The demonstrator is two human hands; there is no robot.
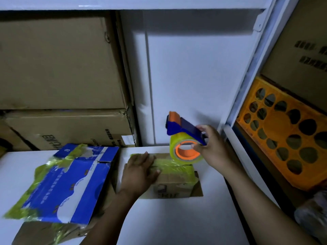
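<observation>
A small cardboard box (174,184) lies on the white table (177,218), its top covered in yellowish tape. My left hand (139,172) presses flat on the box's left part, fingers straight. My right hand (210,147) grips a blue and orange tape dispenser (184,133) holding a roll of clear yellowish tape. The roll hangs just above the box's far right corner, and a strip of tape runs from it along the box top.
A blue and white carton (70,184) with yellowish tape scraps lies flattened on the left over brown cardboard. Large cardboard boxes (62,68) are stacked behind it. A white panel stands at the back. An orange plastic crate (286,131) sits on the shelf at right.
</observation>
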